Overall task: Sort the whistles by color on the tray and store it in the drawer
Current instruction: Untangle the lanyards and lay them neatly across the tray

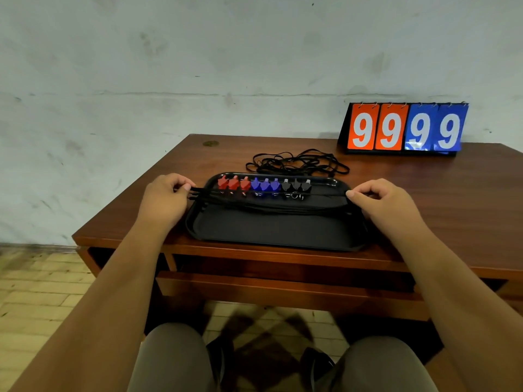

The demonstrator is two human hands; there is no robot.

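A: Nearest, the brown wooden drawer (pixel 283 287) stands part open. Left hand (pixel 164 199) and right hand (pixel 387 202) each pinch the black cords (pixel 268 206), taut across the black plastic tray (pixel 268 233).

B: Red plastic whistles (pixel 233 183), blue whistles (pixel 265 184) and black whistles (pixel 295 185) line its far rim, sorted. Tuck the cords in, lift level. The loose cord tangle (pixel 297 162) behind could snag.

The one wide camera sits on the seated person's head, looking forward and down over the tabletop (pixel 441 199) from close, wall (pixel 169 52) beyond, knees (pixel 175 349) below.
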